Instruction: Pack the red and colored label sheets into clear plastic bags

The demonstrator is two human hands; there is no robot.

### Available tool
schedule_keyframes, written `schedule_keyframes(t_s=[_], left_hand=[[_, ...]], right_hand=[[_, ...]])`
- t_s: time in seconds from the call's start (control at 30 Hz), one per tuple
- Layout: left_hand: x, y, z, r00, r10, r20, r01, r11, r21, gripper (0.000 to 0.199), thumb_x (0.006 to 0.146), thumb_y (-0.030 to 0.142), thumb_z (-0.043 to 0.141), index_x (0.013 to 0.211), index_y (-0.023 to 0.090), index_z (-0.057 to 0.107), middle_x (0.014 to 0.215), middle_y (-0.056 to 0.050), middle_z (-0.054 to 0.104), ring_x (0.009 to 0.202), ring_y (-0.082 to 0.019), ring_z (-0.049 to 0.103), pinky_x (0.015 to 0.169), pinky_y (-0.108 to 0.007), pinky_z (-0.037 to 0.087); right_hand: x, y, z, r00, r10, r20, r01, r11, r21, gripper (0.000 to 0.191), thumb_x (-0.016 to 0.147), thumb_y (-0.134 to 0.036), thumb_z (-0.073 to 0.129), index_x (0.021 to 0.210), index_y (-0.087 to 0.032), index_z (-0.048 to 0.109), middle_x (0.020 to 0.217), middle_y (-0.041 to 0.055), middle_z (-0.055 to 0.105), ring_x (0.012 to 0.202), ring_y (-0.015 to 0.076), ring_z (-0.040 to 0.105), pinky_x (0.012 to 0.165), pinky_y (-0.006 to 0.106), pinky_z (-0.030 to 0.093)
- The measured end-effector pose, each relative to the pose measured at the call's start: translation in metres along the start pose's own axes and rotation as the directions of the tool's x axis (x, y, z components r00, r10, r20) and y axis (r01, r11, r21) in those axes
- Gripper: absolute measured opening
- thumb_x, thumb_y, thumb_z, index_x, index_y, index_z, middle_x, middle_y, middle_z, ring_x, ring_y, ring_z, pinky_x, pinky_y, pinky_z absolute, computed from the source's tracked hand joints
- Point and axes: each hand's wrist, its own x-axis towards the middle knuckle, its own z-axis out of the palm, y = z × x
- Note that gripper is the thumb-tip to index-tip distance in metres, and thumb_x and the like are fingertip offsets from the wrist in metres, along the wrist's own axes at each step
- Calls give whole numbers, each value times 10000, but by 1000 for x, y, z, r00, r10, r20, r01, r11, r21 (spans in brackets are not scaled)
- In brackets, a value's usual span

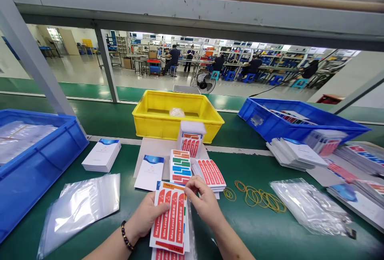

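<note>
My left hand (147,214), with a beaded bracelet on the wrist, grips a small stack of sticker sheets (168,222). The top sheet carries red "Max Level" and "Min Level" labels, and its thumb lies over it. At the stack's upper right corner, my right hand (204,200) pinches the sheet edges with curled fingers. Below the stack, part of another red-label sheet (168,254) and a clear plastic bag edge (192,240) show. Just beyond lie a sheet with coloured labels (181,164), a white booklet (150,172) and a pile of red-label sheets (211,174).
Beyond stand a yellow bin (177,126) and a blue bin (288,120); another blue bin (39,172) is at left. Clear bags (81,208), a booklet stack (102,156), rubber bands (264,198) and more bags (309,206) lie around. A metal frame (192,16) crosses overhead.
</note>
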Motion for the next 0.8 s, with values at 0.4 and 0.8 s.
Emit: schedule_keyframes(t_s=[0.4, 0.8], left_hand=[[-2, 4, 4, 999, -3, -44, 9, 990, 144, 437, 662, 372, 708, 981, 99, 589, 922, -154, 660, 818, -267, 632, 766, -370, 469], [-7, 21, -1, 962, 130, 240, -272, 533, 801, 164, 781, 193, 529, 677, 163, 652, 760, -46, 594, 768, -172, 518, 725, -237, 373]], right_hand=[[-3, -1, 9, 922, 257, 290, -385, 691, 612, 358, 701, -393, 673, 944, -186, 510, 849, 49, 620, 737, 181, 615, 689, 331, 491], [11, 10, -7, 854, 491, -171, -212, 629, 747, 434, 587, -377, 766, 901, -160, 560, 695, 2, 637, 531, 112, 564, 447, 201, 432]])
